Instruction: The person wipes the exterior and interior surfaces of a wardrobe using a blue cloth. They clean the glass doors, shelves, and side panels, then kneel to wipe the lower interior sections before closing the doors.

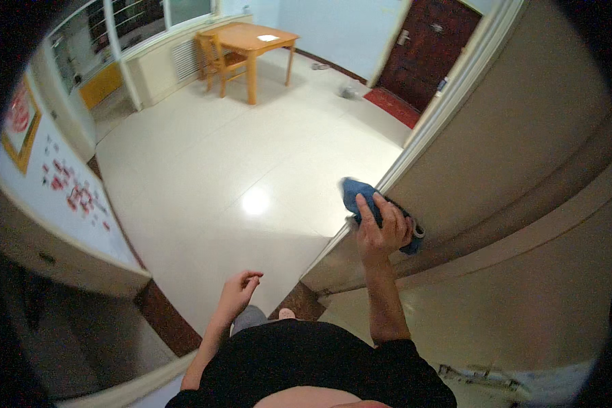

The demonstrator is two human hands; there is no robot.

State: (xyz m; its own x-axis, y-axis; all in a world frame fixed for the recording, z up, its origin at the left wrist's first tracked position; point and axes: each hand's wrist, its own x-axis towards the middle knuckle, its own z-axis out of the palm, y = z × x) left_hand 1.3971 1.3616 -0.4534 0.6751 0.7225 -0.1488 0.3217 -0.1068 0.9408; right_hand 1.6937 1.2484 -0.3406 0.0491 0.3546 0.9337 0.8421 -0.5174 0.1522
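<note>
My right hand (383, 229) presses a folded blue cloth (359, 194) against the edge of an open beige door (494, 117). The cloth wraps over the door's edge beside its metal handle (418, 229), and part of it hangs below my fingers. My left hand (242, 288) is in front of my body at the lower middle, above the pale tiled floor (194, 178). Its fingers are loosely curled, and no object shows in it.
A wooden table (250, 35) with a white paper and a wooden chair (224, 61) stand at the far wall. A dark red door (423, 51) with a red mat (390, 107) is at the upper right. A grey bag-like item (348, 91) lies on the floor.
</note>
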